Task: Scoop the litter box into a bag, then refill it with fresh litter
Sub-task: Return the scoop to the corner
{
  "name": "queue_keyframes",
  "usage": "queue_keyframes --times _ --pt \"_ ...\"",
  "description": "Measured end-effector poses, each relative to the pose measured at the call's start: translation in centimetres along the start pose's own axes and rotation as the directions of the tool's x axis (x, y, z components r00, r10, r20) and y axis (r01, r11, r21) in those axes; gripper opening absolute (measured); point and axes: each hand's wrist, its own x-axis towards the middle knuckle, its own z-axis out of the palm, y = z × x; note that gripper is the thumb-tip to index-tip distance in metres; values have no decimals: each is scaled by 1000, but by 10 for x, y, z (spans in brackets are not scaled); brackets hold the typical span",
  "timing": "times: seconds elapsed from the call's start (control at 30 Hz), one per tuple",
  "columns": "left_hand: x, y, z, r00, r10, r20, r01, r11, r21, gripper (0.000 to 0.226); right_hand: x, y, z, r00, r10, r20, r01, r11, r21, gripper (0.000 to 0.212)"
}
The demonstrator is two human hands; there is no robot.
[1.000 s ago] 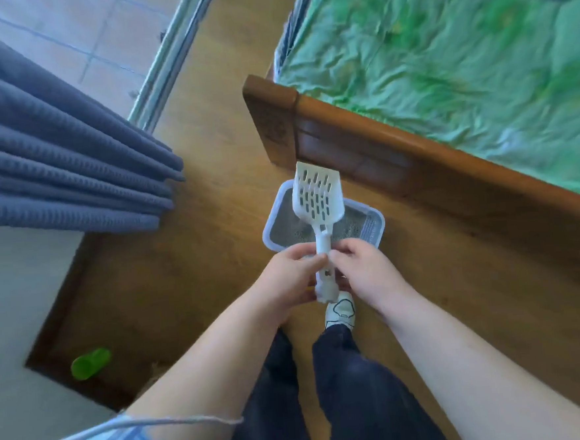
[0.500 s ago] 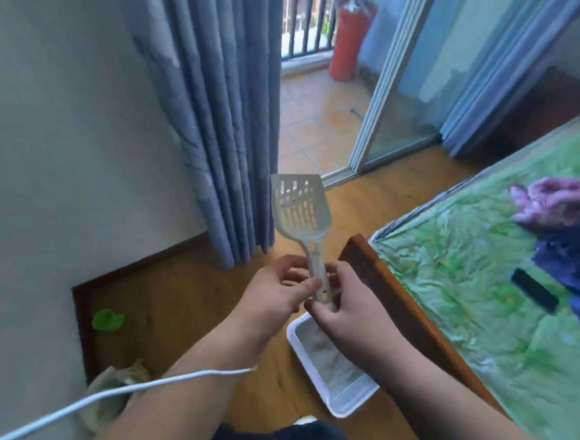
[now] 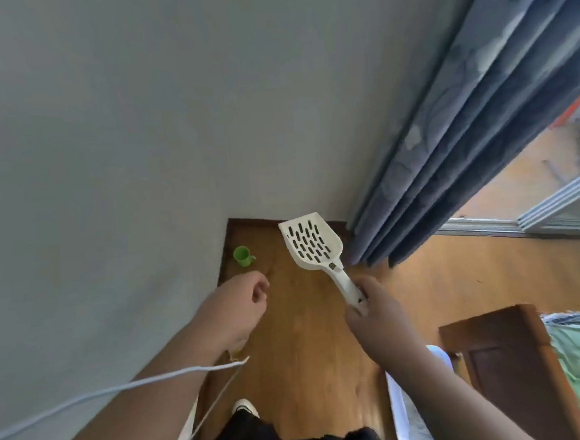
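Observation:
My right hand (image 3: 374,317) grips the handle of a white slotted litter scoop (image 3: 312,242), whose blade points up and away over the wooden floor and looks empty. My left hand (image 3: 244,302) hovers to the scoop's left, apart from it, with its fingers loosely curled on nothing. The white litter box (image 3: 403,418) shows only as a strip at the lower right, mostly hidden behind my right forearm. A scrap of beige material (image 3: 236,352) peeks out under my left wrist; I cannot tell whether it is the bag.
A small green cup (image 3: 243,256) stands in the floor corner by the grey wall. Blue-grey curtains (image 3: 463,121) hang at the right beside a sliding door. The wooden bed footboard (image 3: 507,359) is at the lower right. A white cable (image 3: 105,391) crosses my left arm.
My left hand has let go of the scoop handle and moved left; only my right hand holds it now. The view has swung left towards the wall corner.

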Motion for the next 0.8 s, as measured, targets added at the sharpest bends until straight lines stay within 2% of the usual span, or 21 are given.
queue_keyframes --times 0.17,0.3,0.43,0.6,0.8 --pt "15 -112 -19 984 -175 14 175 984 10 17 52 -33 102 991 -1 137 19 992 -127 23" --pt "48 -180 4 962 -271 17 269 960 78 22 103 -24 183 963 66 260 9 960 -279 14" --pt "100 -244 74 950 -311 26 305 944 125 34 170 23 277 915 148 375 37 895 -444 6" --pt "162 -322 190 937 -344 64 333 932 142 48 258 110 411 863 201 463 140 786 -602 8" --pt "188 -390 271 885 -461 57 459 887 44 46 333 158 529 827 125 548 334 674 -659 16"
